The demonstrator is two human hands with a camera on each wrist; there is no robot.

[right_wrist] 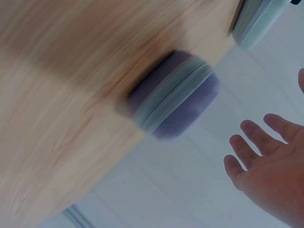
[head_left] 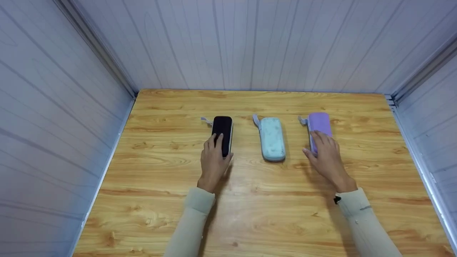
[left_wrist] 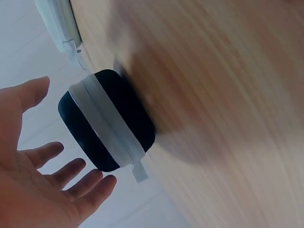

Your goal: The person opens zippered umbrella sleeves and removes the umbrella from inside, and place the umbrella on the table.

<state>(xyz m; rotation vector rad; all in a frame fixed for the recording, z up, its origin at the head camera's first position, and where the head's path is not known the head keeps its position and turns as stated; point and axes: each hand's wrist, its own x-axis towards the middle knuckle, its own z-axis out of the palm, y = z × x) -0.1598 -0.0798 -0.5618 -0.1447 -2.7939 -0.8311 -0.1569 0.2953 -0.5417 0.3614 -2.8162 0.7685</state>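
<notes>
Three zippered cases lie on the wooden table, each with a small pull strap at its far left corner in the head view. My left hand (head_left: 213,161) is at the near end of the black case (head_left: 222,125), fingers spread; the left wrist view shows a grey zipper band (left_wrist: 107,121) round it and fingers loosely bent. Over at the right, my right hand (head_left: 327,157) hovers at the purple case (head_left: 319,121). In the right wrist view its fingers (right_wrist: 259,137) are extended, apart from that case. Between them lies the light blue case (head_left: 272,139), touched by neither hand.
White panelled walls enclose the wooden table (head_left: 257,214) at the back (head_left: 235,46), left and right. Pale trim (head_left: 103,175) runs along the left edge. The black and light blue cases are separated by a short gap.
</notes>
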